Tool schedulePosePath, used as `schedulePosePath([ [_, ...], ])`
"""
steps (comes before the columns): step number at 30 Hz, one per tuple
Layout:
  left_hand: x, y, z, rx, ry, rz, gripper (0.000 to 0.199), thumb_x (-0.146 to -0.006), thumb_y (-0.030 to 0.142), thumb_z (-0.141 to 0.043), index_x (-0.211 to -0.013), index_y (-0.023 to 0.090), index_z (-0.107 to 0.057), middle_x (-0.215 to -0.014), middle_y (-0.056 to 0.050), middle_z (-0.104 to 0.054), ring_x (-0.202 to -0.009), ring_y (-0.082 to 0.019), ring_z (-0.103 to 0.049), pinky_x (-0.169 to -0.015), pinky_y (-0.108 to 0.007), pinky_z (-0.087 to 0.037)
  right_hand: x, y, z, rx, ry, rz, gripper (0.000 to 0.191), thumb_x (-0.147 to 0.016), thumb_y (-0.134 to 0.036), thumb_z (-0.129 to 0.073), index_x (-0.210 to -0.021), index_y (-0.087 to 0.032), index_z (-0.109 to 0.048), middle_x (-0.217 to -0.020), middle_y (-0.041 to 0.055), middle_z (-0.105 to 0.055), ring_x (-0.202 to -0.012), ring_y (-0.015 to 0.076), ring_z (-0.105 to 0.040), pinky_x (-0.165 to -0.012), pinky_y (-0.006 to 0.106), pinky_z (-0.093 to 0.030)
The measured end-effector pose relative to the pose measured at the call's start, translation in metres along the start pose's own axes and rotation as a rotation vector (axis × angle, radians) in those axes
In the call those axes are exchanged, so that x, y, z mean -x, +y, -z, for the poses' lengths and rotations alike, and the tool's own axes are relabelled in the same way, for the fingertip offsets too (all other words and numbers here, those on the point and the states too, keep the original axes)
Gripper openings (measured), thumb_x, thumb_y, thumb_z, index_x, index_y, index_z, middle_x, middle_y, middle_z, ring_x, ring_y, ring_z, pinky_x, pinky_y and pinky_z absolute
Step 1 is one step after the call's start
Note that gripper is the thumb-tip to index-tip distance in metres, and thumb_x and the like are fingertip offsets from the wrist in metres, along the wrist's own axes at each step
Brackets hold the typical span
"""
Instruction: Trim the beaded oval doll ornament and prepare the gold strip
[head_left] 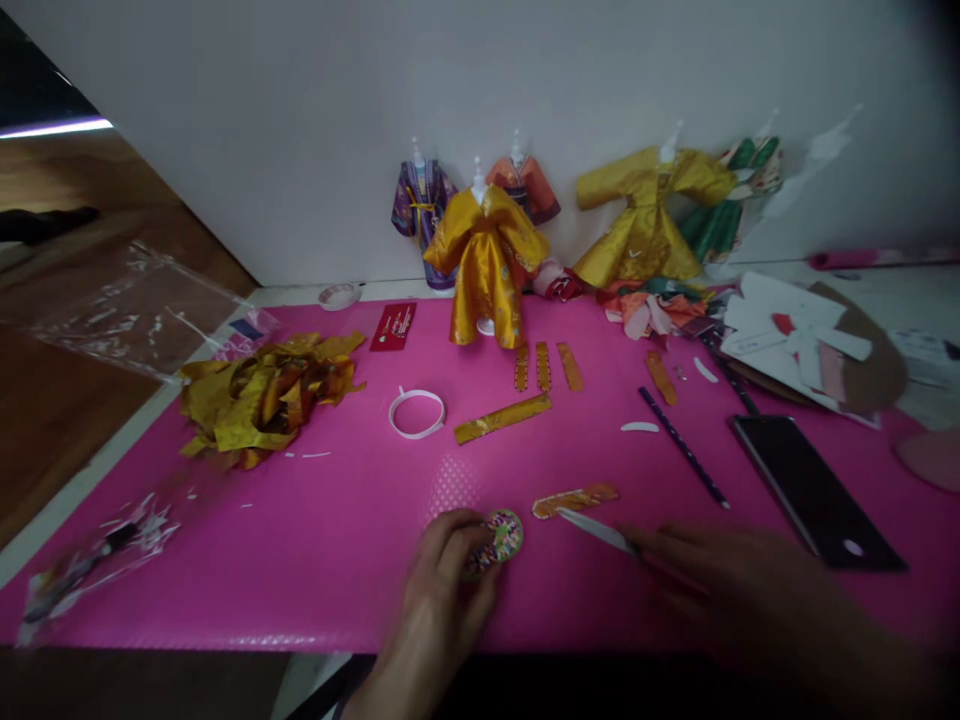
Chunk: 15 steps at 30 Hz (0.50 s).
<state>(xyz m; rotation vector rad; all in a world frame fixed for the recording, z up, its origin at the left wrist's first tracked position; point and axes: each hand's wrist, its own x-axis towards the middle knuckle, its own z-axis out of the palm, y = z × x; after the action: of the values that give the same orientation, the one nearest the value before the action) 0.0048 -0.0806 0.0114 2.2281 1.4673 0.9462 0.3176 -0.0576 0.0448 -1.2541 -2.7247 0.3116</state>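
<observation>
At the bottom centre of the frame, the left hand (450, 575) is closed around a round, multicoloured speckled disc (504, 536), thumb below and fingers above. At the lower right, the blurred right hand (720, 580) grips a pale pointed blade (600, 530); how tightly its fingers close is too blurred to tell. The blade's tip meets a short orange-gold strip (574, 500) edged in white, which lies between the hands on a bright pink mat (360, 560). Near the centre, a longer gold strip (502, 418) lies right of a white ring (417, 414). Crumpled gold fabric (270, 395) fills the left side. Small dressed figures stand across the upper centre and right, a gold-robed figure (487, 260) foremost
</observation>
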Motion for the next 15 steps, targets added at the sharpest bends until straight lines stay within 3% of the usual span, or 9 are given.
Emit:
schedulePosePath([
  [5, 0.001, -0.022, -0.006, -0.089, 0.054, -0.013, 0.018, -0.093, 0.014, -0.056, -0.109, 0.021, -0.059, -0.109, -0.01, -0.065, -0.096, -0.024, -0.069, -0.077, -0.04, -0.063, 0.002, 0.018, -0.023, -0.029, -0.179, -0.096, 0.038, -0.088, -0.018, -0.054, -0.123, -0.029, -0.064, -0.084, 0.0, -0.073, -0.065, 0.0194, -0.068, -0.051, 0.033, -0.031],
  [9, 0.001, -0.03, -0.01, -0.133, 0.063, -0.017, 0.019, -0.091, 0.014, -0.057, -0.108, 0.021, -0.06, -0.108, -0.01, -0.066, -0.097, -0.026, -0.068, -0.079, -0.044, -0.061, -0.001, 0.019, -0.03, -0.032, -0.229, -0.101, 0.043, -0.089, -0.021, -0.056, -0.13, -0.032, -0.061, -0.084, -0.001, -0.071, -0.066, 0.019, -0.065, -0.051, 0.033, -0.025],
  [15, 0.003, -0.033, -0.012, -0.174, 0.054, -0.013, 0.021, -0.091, 0.014, -0.058, -0.111, 0.021, -0.061, -0.111, -0.01, -0.066, -0.103, -0.028, -0.066, -0.085, -0.048, -0.06, -0.004, 0.018, -0.032, -0.039, -0.275, -0.126, 0.035, -0.092, -0.023, -0.053, -0.124, -0.03, -0.066, -0.088, 0.0014, -0.073, -0.067, 0.0205, -0.066, -0.052, 0.034, -0.022],
])
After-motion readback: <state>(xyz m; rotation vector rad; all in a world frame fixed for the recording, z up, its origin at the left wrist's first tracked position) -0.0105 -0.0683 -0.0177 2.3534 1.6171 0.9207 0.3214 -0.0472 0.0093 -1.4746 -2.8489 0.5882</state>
